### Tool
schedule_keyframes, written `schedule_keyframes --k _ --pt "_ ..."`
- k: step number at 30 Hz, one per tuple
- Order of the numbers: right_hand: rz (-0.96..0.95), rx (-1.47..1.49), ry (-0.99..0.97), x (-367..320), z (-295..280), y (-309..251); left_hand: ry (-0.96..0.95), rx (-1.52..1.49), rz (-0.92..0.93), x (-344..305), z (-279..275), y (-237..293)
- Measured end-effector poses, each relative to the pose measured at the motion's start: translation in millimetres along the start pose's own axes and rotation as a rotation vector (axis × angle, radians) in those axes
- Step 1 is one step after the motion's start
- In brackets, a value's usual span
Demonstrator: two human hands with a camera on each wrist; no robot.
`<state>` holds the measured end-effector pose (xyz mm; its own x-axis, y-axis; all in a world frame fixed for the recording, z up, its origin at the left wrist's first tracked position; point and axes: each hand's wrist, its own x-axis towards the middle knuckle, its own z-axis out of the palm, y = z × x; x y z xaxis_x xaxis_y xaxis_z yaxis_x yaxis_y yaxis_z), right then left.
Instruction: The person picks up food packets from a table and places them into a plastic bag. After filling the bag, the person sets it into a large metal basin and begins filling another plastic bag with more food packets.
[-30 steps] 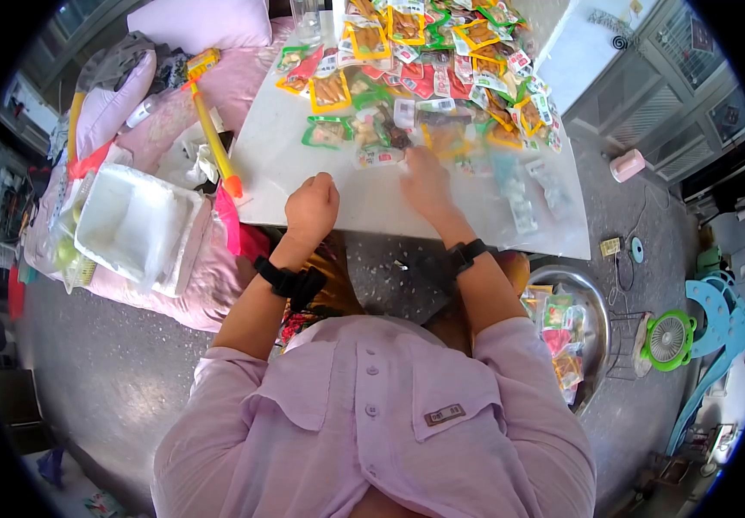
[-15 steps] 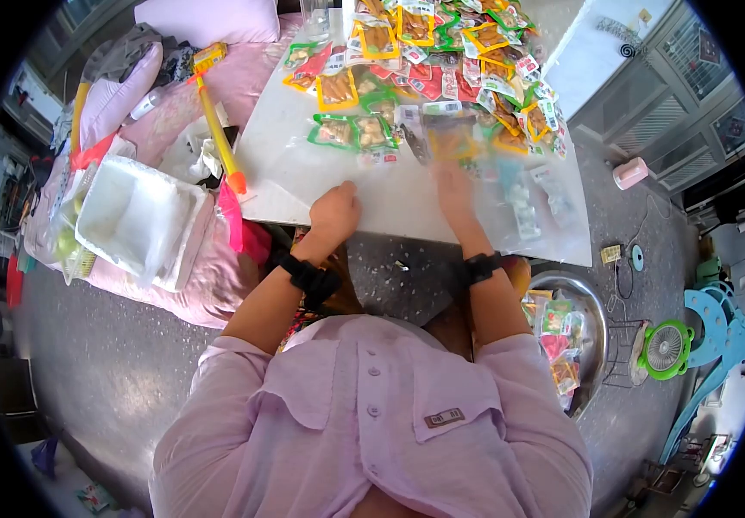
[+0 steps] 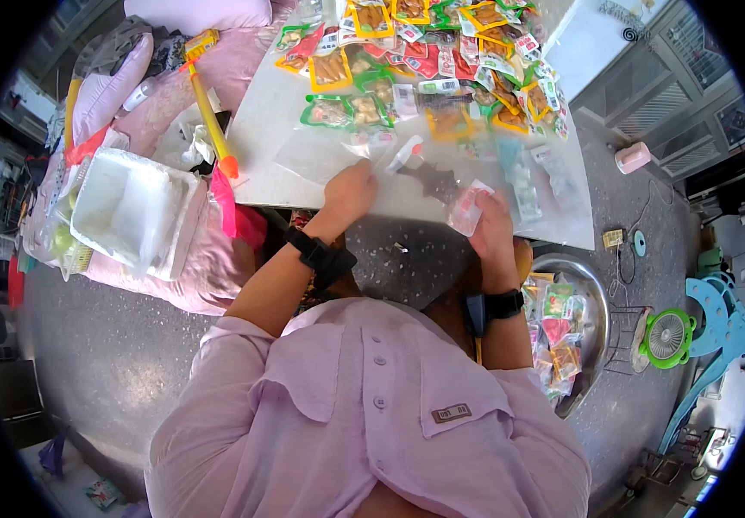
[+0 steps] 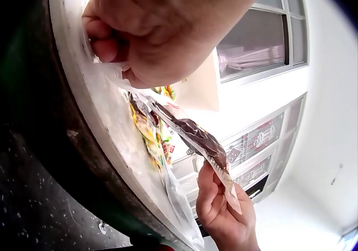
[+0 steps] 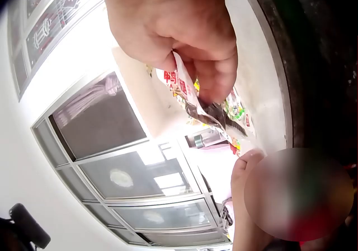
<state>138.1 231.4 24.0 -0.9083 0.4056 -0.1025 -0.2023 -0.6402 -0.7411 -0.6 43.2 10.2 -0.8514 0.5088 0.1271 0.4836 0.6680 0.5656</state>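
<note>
In the head view the left hand (image 3: 352, 192) rests at the table's front edge, fingers curled on the rim of clear plastic film. The right hand (image 3: 493, 226) pinches one end of a packet (image 3: 469, 207) with pink-white print and dark contents, held over the front edge. The left wrist view shows the dark packet (image 4: 201, 139) slanting between the left hand (image 4: 162, 33) and the right hand (image 4: 226, 217). Red characters show on the packet (image 5: 178, 82) below the right hand (image 5: 179, 33) in the right wrist view.
Many colourful food packets (image 3: 497, 52) are heaped at the table's back. A white foam box (image 3: 126, 207) sits on the pink bedding at left, beside a yellow stick (image 3: 208, 121). At right a metal basin (image 3: 595, 302) holds more packets; a green fan (image 3: 667, 338) stands beyond.
The right hand has moved toward the front edge and right, bringing the dark packet with it. My left hand has shifted right and slightly up onto the film.
</note>
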Motion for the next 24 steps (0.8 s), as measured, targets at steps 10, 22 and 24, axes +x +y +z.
schedule_keyframes --k 10,22,24 --pt "0.052 -0.001 -0.039 -4.5 -8.0 -0.5 -0.062 0.027 -0.051 -2.9 0.5 10.9" --pt "0.139 -0.014 -0.101 9.0 -19.3 13.8 -0.079 -0.187 0.029 -11.1 -4.6 13.9" --pt "0.211 -0.016 -0.128 18.2 -26.2 22.8 -0.07 -0.24 0.031 -19.6 -10.9 25.2"
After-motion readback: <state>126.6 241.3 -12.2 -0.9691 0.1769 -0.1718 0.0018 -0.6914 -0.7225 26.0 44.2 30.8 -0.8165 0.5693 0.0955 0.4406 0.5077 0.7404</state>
